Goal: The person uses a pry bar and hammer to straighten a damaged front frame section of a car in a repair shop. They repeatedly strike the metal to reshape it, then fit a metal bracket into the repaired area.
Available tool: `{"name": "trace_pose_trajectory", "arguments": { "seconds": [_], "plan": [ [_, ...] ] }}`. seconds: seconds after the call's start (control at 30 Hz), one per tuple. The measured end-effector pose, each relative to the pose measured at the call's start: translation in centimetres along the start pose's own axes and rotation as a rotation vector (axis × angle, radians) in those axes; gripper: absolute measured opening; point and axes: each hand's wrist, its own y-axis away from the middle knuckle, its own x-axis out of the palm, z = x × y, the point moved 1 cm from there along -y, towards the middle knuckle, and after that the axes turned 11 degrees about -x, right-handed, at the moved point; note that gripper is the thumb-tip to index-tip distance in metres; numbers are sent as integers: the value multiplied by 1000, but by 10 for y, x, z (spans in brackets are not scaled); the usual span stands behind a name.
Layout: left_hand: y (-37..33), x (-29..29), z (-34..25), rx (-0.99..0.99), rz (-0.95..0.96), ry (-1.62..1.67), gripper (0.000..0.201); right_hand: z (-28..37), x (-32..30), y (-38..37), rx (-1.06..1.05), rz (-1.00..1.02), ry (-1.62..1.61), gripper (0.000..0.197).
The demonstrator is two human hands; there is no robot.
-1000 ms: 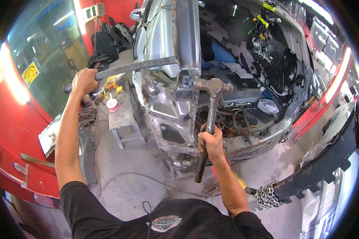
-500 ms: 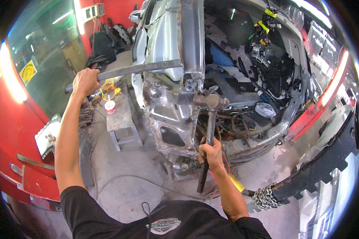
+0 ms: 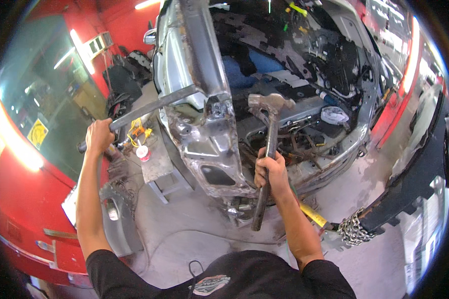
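Hammer [image 3: 271, 137], tight in right grip [image 3: 273, 172], moves away from nearby panel [image 3: 222, 132]; left grip [image 3: 100, 135] squeezes bar [image 3: 155, 105]; maybe between hits, next needing aim.

Yel. sign [image 3: 37, 133] on window [image 3: 40, 82]; shirt logo [image 3: 209, 285].

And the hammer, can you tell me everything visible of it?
The hammer has a scuffed grey-brown head, apparently metal, and a long, straight, dark handle. It stands nearly upright, head up, its top leaning slightly right. The person's right hand grips the handle around its middle, with the lower end sticking out beneath. The head shows against the open car body.
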Motion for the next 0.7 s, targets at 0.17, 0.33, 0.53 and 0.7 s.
{"name": "trace_pose_trajectory", "arguments": {
  "seconds": [0.17,0.33,0.53,0.7],
  "plan": [
    [-2,1,-4,-54,57,26,30,5,13,-31,108,33,-120,18],
    [-2,1,-7,-98,86,-25,28,8,-7,-46,195,189,-101,19],
    [3,-1,-10,-114,81,-12,26,23,-32,-48,18,22,-157,20],
    [-1,0,-12,-101,77,-37,26,25,-12,-73,-71,12,-194,18]
  ]
}}
